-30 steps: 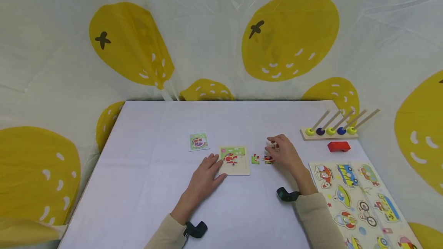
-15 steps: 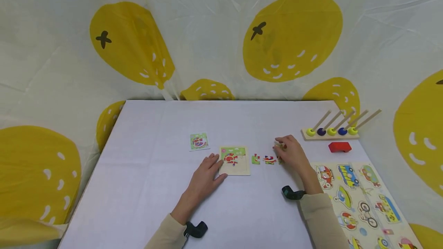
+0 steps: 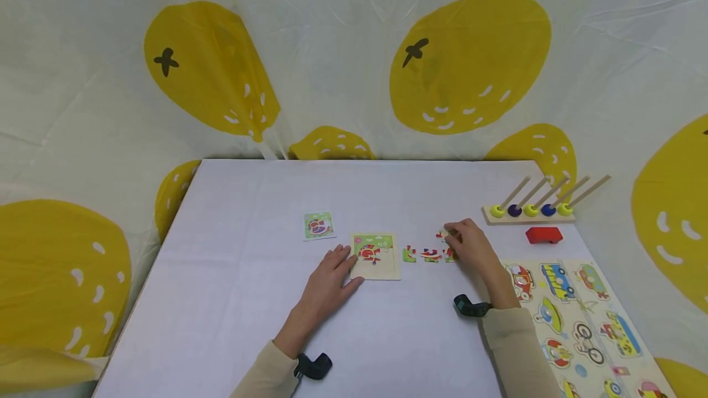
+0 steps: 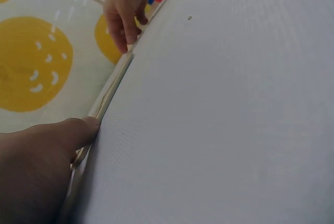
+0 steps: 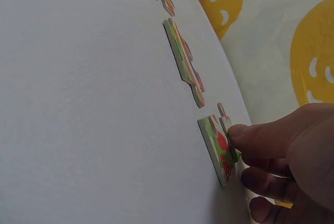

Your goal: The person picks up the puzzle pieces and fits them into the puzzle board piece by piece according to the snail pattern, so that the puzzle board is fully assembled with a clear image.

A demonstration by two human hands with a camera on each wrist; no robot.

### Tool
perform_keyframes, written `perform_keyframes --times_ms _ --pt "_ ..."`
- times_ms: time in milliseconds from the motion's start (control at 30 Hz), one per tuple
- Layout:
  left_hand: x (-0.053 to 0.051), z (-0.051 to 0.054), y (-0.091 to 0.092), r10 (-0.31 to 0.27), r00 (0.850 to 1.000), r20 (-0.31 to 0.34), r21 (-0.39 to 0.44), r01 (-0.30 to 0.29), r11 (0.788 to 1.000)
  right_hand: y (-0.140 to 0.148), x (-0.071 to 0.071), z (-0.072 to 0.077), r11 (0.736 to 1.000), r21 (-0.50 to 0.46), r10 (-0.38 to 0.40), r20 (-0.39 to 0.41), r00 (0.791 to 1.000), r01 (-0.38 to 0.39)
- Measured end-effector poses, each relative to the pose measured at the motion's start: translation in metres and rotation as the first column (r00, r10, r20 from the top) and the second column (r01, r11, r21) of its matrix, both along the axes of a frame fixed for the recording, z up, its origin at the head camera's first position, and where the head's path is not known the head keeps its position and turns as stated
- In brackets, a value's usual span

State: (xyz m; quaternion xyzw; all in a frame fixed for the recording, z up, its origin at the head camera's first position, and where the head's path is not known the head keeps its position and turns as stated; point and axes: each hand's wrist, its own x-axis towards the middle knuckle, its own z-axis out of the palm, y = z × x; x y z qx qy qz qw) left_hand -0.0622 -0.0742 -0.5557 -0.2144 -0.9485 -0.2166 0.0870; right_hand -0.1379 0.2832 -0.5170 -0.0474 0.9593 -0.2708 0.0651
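Observation:
My left hand (image 3: pixel 327 276) lies with its fingers extended on the left edge of a wooden puzzle board (image 3: pixel 388 270), which is partly filled with a red and green picture. Right of the board, my right hand (image 3: pixel 472 249) pinches a small jigsaw piece (image 3: pixel 442 234) by its edge, close to the tabletop. Below that piece lies a jigsaw piece with red fruit (image 5: pixel 216 148), partly covered by the fingers in the head view. A snail-like red and purple piece (image 3: pixel 430 255) and a green corner piece (image 3: pixel 409 254) lie in a row towards the board.
A picture card (image 3: pixel 318 226) lies behind the board, to its left. At the right stand a peg rack with beads (image 3: pixel 528 217) and a red block (image 3: pixel 544 235). A large vehicle puzzle board (image 3: pixel 572 309) lies under and beside my right forearm.
My right hand has shifted right with the pinched piece and lowered it towards the table. The row of loose pieces is now less covered. My left hand has stayed still.

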Motion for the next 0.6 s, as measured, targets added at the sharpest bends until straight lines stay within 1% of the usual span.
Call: perform_keyframes --times_ms 167,400,600 --pt "0.0002 -0.0001 0.0002 0.0 1.0 -0.015 -0.002 0.0 1.0 0.0015 -0.0008 -0.0001 1.0 0.004 -0.003 0.001 1.0 0.003" --pt "-0.0006 -0.0017 0.0 0.003 1.0 -0.007 -0.014 -0.004 1.0 0.0036 -0.0031 -0.0022 1.0 -0.006 -0.02 -0.001 1.0 0.02" --pt "-0.0007 -0.0018 -0.0001 0.002 1.0 -0.005 -0.003 -0.002 1.0 0.005 -0.0067 -0.0063 0.999 -0.033 -0.035 0.026 0.999 0.036"
